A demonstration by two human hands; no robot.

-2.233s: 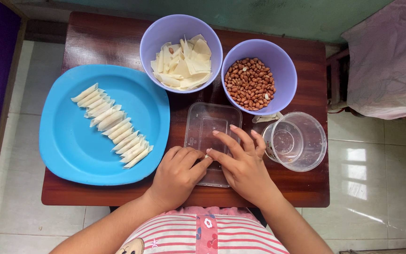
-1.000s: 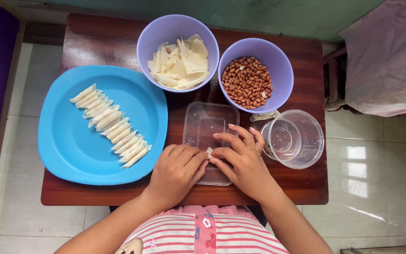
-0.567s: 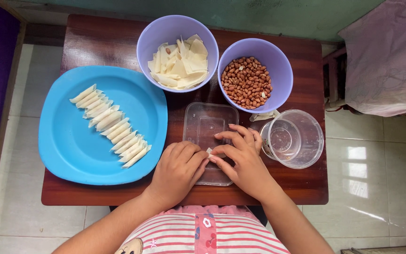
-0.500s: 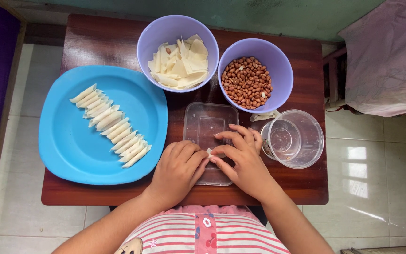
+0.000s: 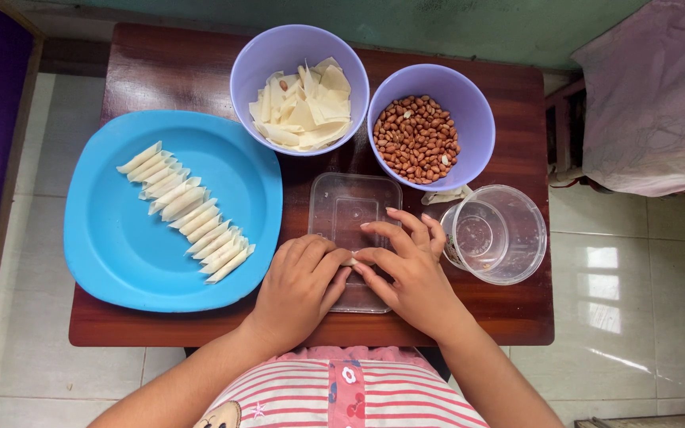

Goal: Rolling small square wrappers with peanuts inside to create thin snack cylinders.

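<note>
My left hand [image 5: 299, 281] and my right hand [image 5: 406, 269] meet over the near end of a clear rectangular lid [image 5: 350, 210] on the dark wooden table [image 5: 160, 71]. Their fingertips pinch a small pale wrapper piece [image 5: 350, 260] between them; most of it is hidden by fingers. A blue plate [image 5: 120, 246] to the left carries a diagonal row of several rolled pale wrappers [image 5: 188, 212]. Behind stand a purple bowl of flat wrapper sheets [image 5: 301, 107] and a purple bowl of peanuts [image 5: 418, 139].
A clear round container [image 5: 497, 234] stands at the right of my right hand, near the table's right edge. A bit of crumpled paper [image 5: 445, 195] lies between it and the peanut bowl. Tiled floor surrounds the table; a cloth-covered object [image 5: 652, 95] stands at right.
Both hands have stayed over the clear lid, with the fingers drawing slightly closer together around the small wrapper. Bowls, plate and container have not moved.
</note>
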